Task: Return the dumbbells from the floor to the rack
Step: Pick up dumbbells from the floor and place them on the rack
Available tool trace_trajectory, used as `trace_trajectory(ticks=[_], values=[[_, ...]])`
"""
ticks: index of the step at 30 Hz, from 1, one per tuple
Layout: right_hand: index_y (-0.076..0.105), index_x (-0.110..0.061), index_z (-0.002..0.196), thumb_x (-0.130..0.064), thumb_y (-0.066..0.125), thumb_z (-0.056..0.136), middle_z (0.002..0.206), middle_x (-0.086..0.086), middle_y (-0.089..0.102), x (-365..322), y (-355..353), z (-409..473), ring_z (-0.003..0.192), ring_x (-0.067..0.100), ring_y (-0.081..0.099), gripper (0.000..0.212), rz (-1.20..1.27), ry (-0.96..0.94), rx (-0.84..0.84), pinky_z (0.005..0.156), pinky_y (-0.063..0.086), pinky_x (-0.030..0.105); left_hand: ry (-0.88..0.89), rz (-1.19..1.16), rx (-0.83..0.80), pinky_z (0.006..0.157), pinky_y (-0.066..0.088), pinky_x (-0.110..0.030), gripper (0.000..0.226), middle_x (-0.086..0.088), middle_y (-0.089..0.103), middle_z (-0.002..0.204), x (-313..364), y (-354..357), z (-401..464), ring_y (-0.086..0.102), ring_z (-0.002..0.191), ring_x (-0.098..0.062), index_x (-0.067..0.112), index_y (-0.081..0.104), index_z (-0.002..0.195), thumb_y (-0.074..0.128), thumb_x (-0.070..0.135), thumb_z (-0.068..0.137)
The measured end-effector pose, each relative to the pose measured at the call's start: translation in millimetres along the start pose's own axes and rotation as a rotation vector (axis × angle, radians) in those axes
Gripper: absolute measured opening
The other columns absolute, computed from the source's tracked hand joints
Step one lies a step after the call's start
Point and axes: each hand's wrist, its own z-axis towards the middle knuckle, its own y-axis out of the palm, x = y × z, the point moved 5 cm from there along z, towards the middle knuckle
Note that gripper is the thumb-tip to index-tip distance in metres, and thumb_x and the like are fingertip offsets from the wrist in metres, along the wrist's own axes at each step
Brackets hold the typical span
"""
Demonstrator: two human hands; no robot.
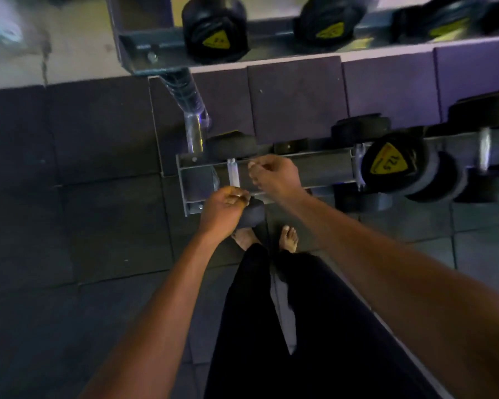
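Note:
A black dumbbell with a shiny handle [233,174] lies across the left end of the rack's lower tier [323,168]. Its far head [232,145] is behind the rail and its near head [254,216] is at the front edge. My left hand [222,210] hovers over the near head with fingers loosely curled and nothing gripped. My right hand [274,175] hangs just right of the handle, fingers relaxed and apart from it. A 12.5 dumbbell [389,162] sits further right on the same tier.
The upper tier [271,36] holds several black dumbbells with yellow labels. More dumbbells [478,156] fill the lower tier on the right. A slanted rack post [195,125] stands at the left end. My bare feet [288,239] are on dark rubber floor tiles [84,197].

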Motion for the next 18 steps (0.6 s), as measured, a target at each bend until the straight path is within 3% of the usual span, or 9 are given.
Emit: trace_trajectory(ticks=[2,5,9,14,18], values=[[0.077,-0.033,0.083,-0.038,0.073,0.089,0.083,-0.010,0.079,-9.5,-43.4,-45.8,0.083,0.009,0.075,0.009,0.078,-0.064,0.029,0.082,0.065,0.041,0.077,0.008,-0.035,0.083,0.055,-0.028,0.018,0.004,0.076,0.088,39.8,2.2,-48.9,0.072,0.086,-0.012,0.024,0.073,0.090,0.064,0.008,0.090],[0.077,-0.028,0.088,-0.032,0.075,0.092,0.082,-0.005,0.077,-15.8,-116.6,-123.8,0.074,0.007,0.073,0.006,0.233,-0.106,0.084,0.068,0.065,0.037,0.170,0.078,-0.113,0.081,0.056,-0.028,0.008,0.008,0.075,0.086,96.0,24.7,-122.3,0.071,0.083,-0.008,0.026,0.074,0.092,0.070,0.018,0.091],[0.077,-0.025,0.090,-0.032,0.075,0.092,0.083,-0.002,0.078,12.0,-213.9,-235.5,0.080,0.017,0.074,0.008,0.416,-0.132,0.205,0.079,0.063,0.044,0.334,0.223,-0.213,0.078,0.056,-0.030,0.008,0.007,0.075,0.089,165.4,81.1,-218.4,0.070,0.083,-0.009,0.023,0.073,0.099,0.069,0.026,0.093],[0.078,-0.020,0.093,-0.023,0.074,0.095,0.079,-0.001,0.077,118.7,-318.5,-382.9,0.074,0.014,0.071,0.006,0.594,-0.141,0.489,0.072,0.058,0.036,0.572,0.412,-0.407,0.086,0.059,-0.040,0.012,0.005,0.076,0.091,211.6,207.7,-328.0,0.072,0.084,-0.014,0.021,0.074,0.098,0.068,0.022,0.088],[0.081,-0.020,0.095,-0.036,0.075,0.089,0.086,-0.002,0.081,247.5,-376.3,-499.2,0.082,0.012,0.074,0.018,0.653,-0.068,0.739,0.081,0.062,0.042,0.756,0.549,-0.582,0.082,0.060,-0.042,0.010,0.006,0.076,0.087,207.5,335.2,-429.9,0.072,0.082,-0.013,0.026,0.073,0.095,0.067,0.030,0.089]])
